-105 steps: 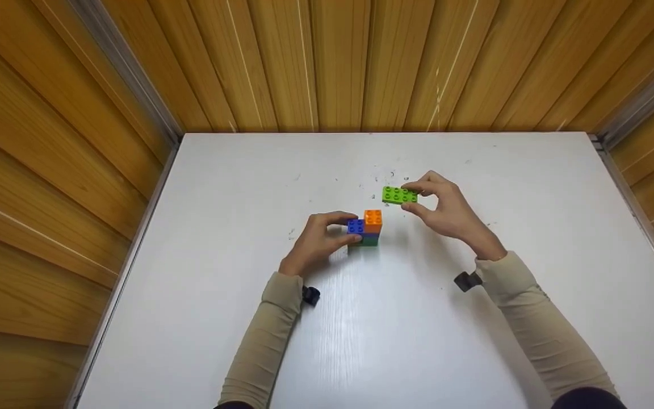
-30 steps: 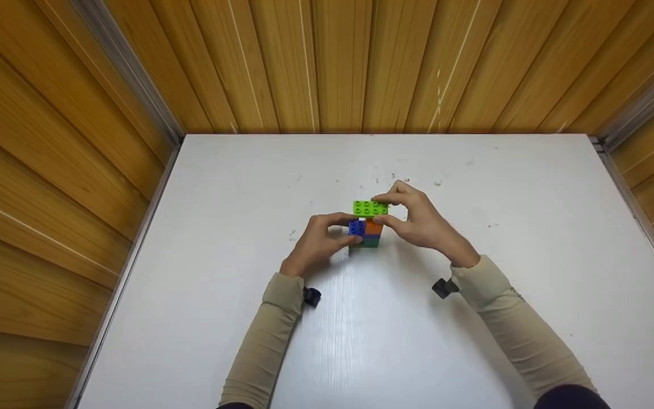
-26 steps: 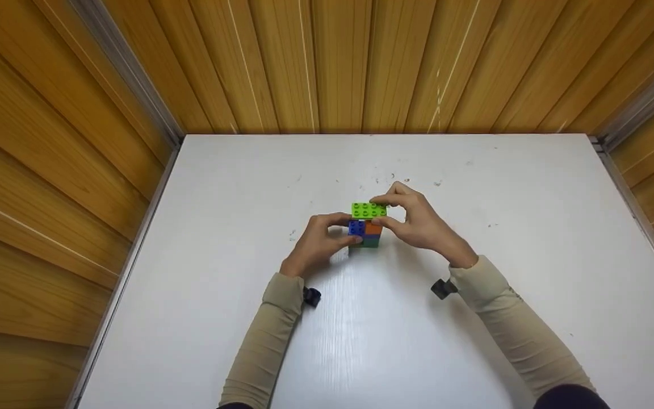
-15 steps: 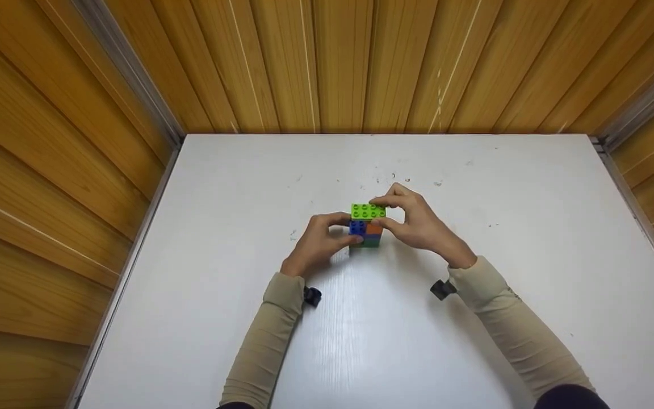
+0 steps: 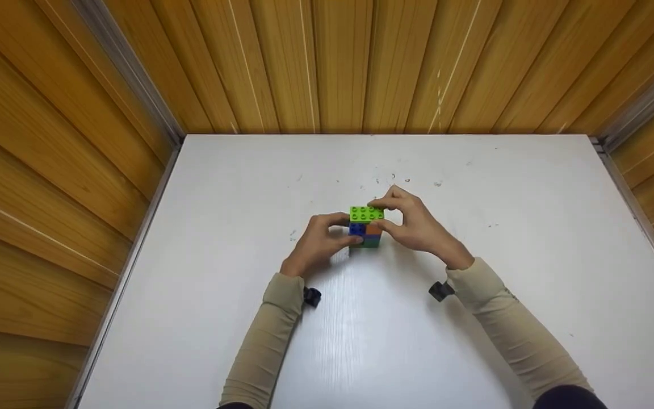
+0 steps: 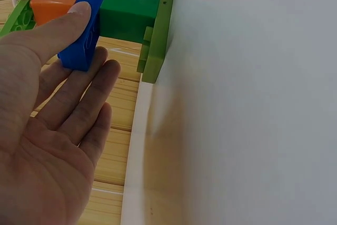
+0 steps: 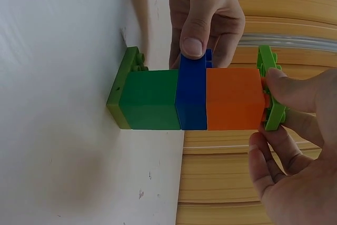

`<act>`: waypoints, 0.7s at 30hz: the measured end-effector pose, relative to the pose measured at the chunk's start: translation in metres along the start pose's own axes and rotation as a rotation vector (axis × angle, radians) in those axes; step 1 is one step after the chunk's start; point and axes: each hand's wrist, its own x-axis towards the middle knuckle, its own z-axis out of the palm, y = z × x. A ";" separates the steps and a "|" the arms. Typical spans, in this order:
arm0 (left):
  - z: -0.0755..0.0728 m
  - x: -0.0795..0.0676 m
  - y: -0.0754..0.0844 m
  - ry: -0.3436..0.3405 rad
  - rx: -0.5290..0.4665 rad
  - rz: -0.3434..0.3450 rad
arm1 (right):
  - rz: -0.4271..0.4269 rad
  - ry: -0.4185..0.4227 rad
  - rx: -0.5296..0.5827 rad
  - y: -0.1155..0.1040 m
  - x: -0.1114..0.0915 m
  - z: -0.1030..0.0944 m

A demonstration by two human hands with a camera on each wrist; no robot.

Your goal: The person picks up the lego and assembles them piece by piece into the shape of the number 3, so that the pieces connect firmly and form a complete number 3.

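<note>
A small tower of toy building bricks stands on the white table (image 5: 259, 199). From the bottom up come a flat olive-green brick (image 7: 120, 90), a dark green block (image 7: 151, 99), a flat blue brick (image 7: 191, 93) and an orange block (image 7: 234, 98). My left hand (image 5: 318, 240) pinches the blue brick's overhanging end between thumb and fingers. With thumb and fingers, my right hand (image 5: 418, 224) holds a flat lime-green brick (image 5: 363, 213) at the top of the orange block, overhanging to the left. Some orange studs show beneath it in the right wrist view, and it looks slightly tilted.
Wood-look panels (image 5: 338, 68) rise behind the table and along its sides, with metal strips (image 5: 128, 62) at the corners. Small dark marks (image 5: 393, 176) dot the tabletop beyond the tower. A black wrist device (image 5: 312, 297) sits at my left cuff.
My right hand has brought the lime-green brick left from beside the tower to above the orange block, then slightly lower. My left hand has kept its place on the blue brick.
</note>
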 end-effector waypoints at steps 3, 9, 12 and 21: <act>0.000 0.000 -0.001 -0.003 0.004 0.002 | 0.003 -0.004 0.005 0.001 0.000 0.001; 0.000 0.000 -0.002 -0.002 -0.004 -0.001 | 0.005 -0.008 0.007 0.002 -0.001 0.001; -0.001 0.000 -0.001 -0.002 -0.003 -0.001 | 0.010 -0.010 -0.001 0.001 -0.001 0.001; -0.001 0.000 -0.002 -0.002 -0.012 0.009 | 0.017 -0.011 -0.030 0.001 -0.001 0.002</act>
